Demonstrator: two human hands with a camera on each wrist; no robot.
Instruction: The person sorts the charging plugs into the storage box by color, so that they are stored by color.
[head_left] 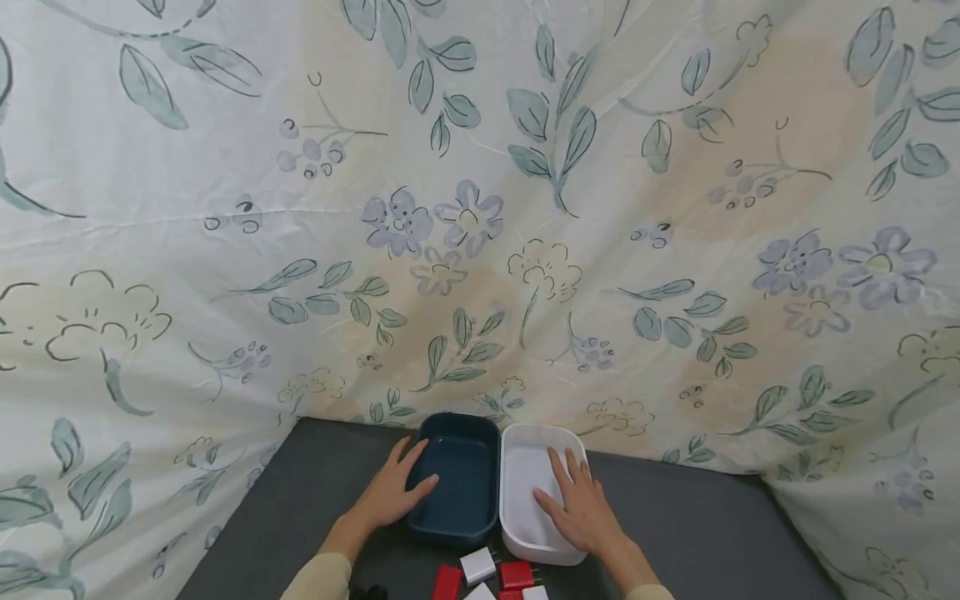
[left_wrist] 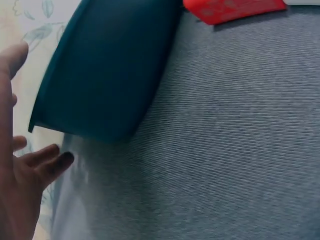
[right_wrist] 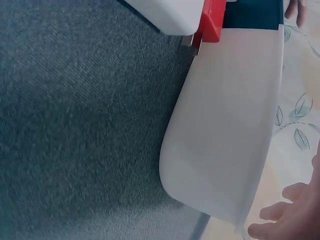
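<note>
A dark blue rectangular bin [head_left: 457, 483] stands beside a white bin [head_left: 513, 533], their long sides close together. Over the blue bin's left rim reaches my left hand [head_left: 393, 487], fingers spread and holding nothing. My right hand [head_left: 585, 508] hovers above the right side of the white bin with its fingers extended. From the left wrist view, fingers [left_wrist: 47, 162] show close to the blue bin's outer wall [left_wrist: 110, 75]. The right wrist view has fingers [right_wrist: 277, 215] near the rim of the white bin; whether either hand touches a bin I cannot tell.
In front of the bins lie several plug chargers, among them a white one [head_left: 478, 566] and a red one [head_left: 516, 574] with metal prongs. A red block [head_left: 447, 582] and a black item [head_left: 369, 592] lie leftward. Floral cloth [head_left: 480, 208] hangs behind the dark grey table [head_left: 675, 517].
</note>
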